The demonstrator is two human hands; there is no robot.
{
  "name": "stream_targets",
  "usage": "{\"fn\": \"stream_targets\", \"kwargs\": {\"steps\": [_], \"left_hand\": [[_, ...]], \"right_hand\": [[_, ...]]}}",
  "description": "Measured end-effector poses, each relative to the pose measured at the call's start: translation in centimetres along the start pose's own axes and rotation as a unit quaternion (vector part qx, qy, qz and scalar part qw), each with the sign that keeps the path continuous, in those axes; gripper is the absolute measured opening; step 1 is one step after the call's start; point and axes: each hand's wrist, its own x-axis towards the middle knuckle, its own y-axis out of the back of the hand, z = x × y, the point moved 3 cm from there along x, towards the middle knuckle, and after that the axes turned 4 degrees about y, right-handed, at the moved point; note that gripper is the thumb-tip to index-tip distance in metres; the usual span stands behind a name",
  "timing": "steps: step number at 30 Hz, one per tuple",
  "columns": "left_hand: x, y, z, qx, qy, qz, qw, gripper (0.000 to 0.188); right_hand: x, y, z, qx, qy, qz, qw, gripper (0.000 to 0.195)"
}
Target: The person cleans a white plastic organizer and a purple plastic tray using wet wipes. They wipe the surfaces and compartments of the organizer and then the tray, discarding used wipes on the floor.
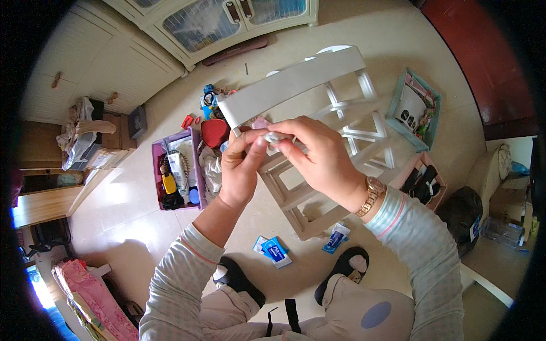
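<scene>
My left hand (pixel 243 164) and my right hand (pixel 318 155) meet in the middle of the view. Their thumbs and fingertips pinch a small whitish, shiny item (pixel 272 137); fingers cover much of it, so its kind is unclear. Beneath and beyond them, a white plastic rack frame (pixel 294 85) lies tilted on the floor, its open lattice sides showing. Behind my left hand is a red heart-shaped box (pixel 214 132). Blue-and-white wipe sachets (pixel 276 251) rest on the floor near my feet, and another sachet (pixel 336 238) is by my right shoe.
A purple basket (pixel 155 179) of toiletries stands to the left. On the right are a teal basket (pixel 390 115) and a pink basket (pixel 439 194), both holding small things. A cream cabinet (pixel 256 32) borders the far side. Cardboard boxes (pixel 113 147) sit at the left.
</scene>
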Motion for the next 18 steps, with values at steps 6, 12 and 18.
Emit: {"fn": "stream_targets", "kwargs": {"steps": [6,12,18], "left_hand": [[0.0,-1.0,2.3,0.151,-0.110,-0.040,0.982,0.034],[1.2,-1.2,2.6,0.091,-0.108,-0.095,0.985,0.011],[1.8,-1.1,3.3,0.070,-0.069,-0.071,0.993,0.020]], "right_hand": [[-4.8,3.9,-1.7,0.095,-0.072,-0.001,0.993,0.018],[-7.3,3.8,0.9,0.006,-0.148,-0.082,0.986,0.014],[-5.9,3.5,2.2,0.012,-0.145,-0.253,0.956,0.010]]}}
